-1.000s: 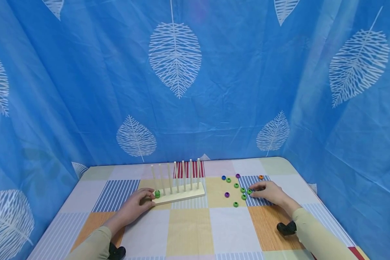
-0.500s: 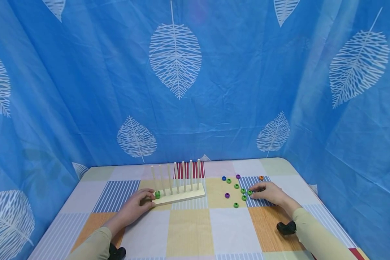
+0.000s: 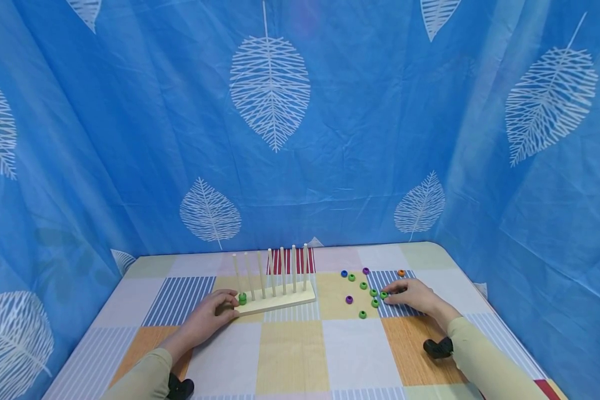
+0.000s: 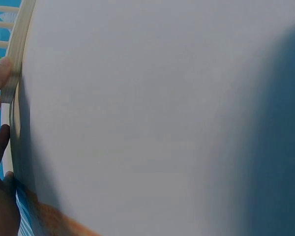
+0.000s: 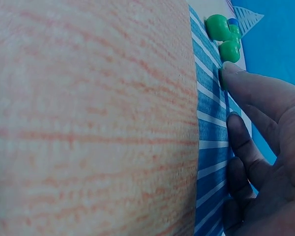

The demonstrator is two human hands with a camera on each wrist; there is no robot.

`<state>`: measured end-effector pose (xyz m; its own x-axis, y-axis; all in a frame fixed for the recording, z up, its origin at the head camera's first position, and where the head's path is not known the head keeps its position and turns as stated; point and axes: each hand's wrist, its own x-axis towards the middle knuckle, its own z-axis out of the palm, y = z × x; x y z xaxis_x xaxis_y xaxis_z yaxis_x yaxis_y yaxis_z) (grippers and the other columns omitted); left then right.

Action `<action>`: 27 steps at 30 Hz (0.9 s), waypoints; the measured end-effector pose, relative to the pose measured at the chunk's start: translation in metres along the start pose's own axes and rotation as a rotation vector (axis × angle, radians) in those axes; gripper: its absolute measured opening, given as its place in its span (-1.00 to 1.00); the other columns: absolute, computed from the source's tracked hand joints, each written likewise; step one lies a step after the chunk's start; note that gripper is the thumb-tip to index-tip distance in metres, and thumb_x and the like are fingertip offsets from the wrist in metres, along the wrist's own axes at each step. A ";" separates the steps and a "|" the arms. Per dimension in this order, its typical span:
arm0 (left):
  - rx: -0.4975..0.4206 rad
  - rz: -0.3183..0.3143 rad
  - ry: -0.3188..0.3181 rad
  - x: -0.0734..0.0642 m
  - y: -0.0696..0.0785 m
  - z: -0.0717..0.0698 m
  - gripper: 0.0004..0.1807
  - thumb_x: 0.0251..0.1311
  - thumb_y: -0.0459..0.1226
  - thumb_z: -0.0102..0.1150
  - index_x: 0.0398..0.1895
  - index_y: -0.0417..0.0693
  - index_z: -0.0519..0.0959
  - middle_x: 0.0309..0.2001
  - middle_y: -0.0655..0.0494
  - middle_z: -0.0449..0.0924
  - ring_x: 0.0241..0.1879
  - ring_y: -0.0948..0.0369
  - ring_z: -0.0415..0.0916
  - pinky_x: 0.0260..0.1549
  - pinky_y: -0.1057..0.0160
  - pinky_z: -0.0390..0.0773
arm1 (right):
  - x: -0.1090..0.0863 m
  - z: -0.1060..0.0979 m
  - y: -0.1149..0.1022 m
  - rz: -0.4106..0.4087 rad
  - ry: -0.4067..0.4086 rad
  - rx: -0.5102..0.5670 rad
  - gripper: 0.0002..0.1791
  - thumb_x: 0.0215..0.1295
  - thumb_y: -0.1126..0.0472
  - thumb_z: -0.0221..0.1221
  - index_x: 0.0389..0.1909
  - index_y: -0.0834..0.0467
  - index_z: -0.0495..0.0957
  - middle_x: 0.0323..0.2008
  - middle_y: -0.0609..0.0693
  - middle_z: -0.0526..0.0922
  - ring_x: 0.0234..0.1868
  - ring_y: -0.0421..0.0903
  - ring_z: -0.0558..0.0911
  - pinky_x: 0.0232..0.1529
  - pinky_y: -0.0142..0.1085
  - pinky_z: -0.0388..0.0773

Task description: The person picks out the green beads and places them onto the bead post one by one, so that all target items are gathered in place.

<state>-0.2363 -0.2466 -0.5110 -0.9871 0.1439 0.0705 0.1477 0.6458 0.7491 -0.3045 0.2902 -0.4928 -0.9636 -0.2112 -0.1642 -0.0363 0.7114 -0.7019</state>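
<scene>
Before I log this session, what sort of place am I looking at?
Probably a curtained tabletop workspace: blue leaf-print curtains hang on three sides of a patchwork-covered table bearing a wooden pegboard and small beads.

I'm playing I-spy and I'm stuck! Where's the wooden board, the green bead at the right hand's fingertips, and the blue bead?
Wooden board [image 3: 279,300]: head view, bare top of its base.
Green bead [image 3: 383,296]: head view, its visible middle.
Blue bead [image 3: 344,274]: head view, its visible middle.
</scene>
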 end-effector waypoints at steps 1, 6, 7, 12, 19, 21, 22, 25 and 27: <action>0.000 0.000 0.000 0.000 0.000 0.000 -0.88 0.29 -0.18 0.40 -0.20 0.15 0.63 0.27 0.05 0.52 0.36 -0.09 0.34 0.40 -0.23 0.23 | 0.000 0.000 0.000 0.008 0.003 -0.002 -0.63 0.22 0.01 0.45 0.00 0.07 0.74 -0.02 0.02 0.67 0.03 0.06 0.55 0.10 0.14 0.43; 0.011 0.005 0.001 0.000 0.001 0.000 -0.89 0.29 -0.19 0.40 -0.20 0.15 0.63 0.27 0.04 0.52 0.37 -0.10 0.34 0.40 -0.23 0.23 | 0.001 0.001 -0.001 0.021 0.011 -0.005 -0.63 0.22 0.01 0.45 0.00 0.07 0.74 -0.06 -0.02 0.67 -0.01 0.03 0.54 0.07 0.11 0.43; 0.013 0.007 0.001 0.000 0.001 -0.001 -0.89 0.29 -0.19 0.40 -0.20 0.15 0.63 0.27 0.04 0.52 0.37 -0.10 0.34 0.40 -0.23 0.23 | 0.001 0.001 -0.001 0.019 0.011 -0.006 -0.63 0.22 0.01 0.45 0.00 0.08 0.74 -0.07 -0.03 0.66 -0.02 0.03 0.53 0.06 0.11 0.43; 0.010 0.013 -0.001 0.000 0.001 -0.001 -0.89 0.29 -0.20 0.39 -0.21 0.14 0.63 0.27 0.03 0.53 0.37 -0.11 0.34 0.40 -0.23 0.24 | 0.001 0.002 0.000 0.013 0.016 -0.013 -0.63 0.22 0.00 0.45 -0.01 0.08 0.74 -0.08 -0.03 0.67 -0.02 0.03 0.53 0.05 0.12 0.42; 0.007 0.000 -0.005 0.000 0.002 -0.001 -0.90 0.30 -0.20 0.39 -0.21 0.14 0.63 0.27 0.04 0.52 0.37 -0.10 0.34 0.40 -0.22 0.24 | 0.000 0.002 0.000 -0.010 0.009 -0.006 -0.65 0.24 0.02 0.44 -0.02 0.08 0.74 -0.08 -0.02 0.69 0.00 0.03 0.56 0.09 0.14 0.40; 0.005 -0.007 -0.006 0.000 0.002 -0.001 -0.90 0.31 -0.19 0.38 -0.20 0.14 0.63 0.27 0.04 0.52 0.37 -0.10 0.34 0.40 -0.22 0.23 | 0.000 0.002 0.001 -0.023 0.005 -0.008 -0.65 0.25 0.03 0.43 -0.02 0.10 0.74 -0.09 -0.02 0.68 -0.02 0.02 0.56 0.07 0.15 0.40; 0.002 -0.011 -0.006 0.000 0.003 -0.001 -0.90 0.31 -0.19 0.38 -0.20 0.13 0.63 0.27 0.04 0.52 0.37 -0.10 0.33 0.40 -0.22 0.23 | 0.000 0.002 0.000 -0.019 0.009 -0.006 -0.66 0.24 0.02 0.44 -0.03 0.08 0.74 -0.11 -0.04 0.68 -0.03 0.01 0.56 0.08 0.15 0.38; 0.001 -0.017 -0.006 0.000 0.003 -0.001 -0.89 0.31 -0.19 0.38 -0.20 0.14 0.62 0.27 0.05 0.51 0.37 -0.09 0.33 0.41 -0.22 0.22 | 0.000 0.002 0.000 -0.019 0.011 -0.012 -0.66 0.24 0.01 0.44 -0.03 0.07 0.74 -0.13 -0.05 0.68 -0.05 0.00 0.55 0.07 0.17 0.37; 0.001 -0.017 -0.004 -0.001 0.003 -0.001 -0.89 0.30 -0.20 0.39 -0.20 0.13 0.62 0.27 0.05 0.52 0.37 -0.09 0.34 0.41 -0.22 0.22 | 0.000 0.003 0.000 -0.011 0.019 -0.015 -0.66 0.22 0.00 0.44 -0.04 0.06 0.75 -0.14 -0.07 0.68 -0.05 0.00 0.54 0.08 0.19 0.32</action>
<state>-0.2353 -0.2450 -0.5082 -0.9892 0.1358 0.0546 0.1304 0.6489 0.7496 -0.3041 0.2885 -0.4948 -0.9679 -0.2063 -0.1434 -0.0507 0.7194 -0.6928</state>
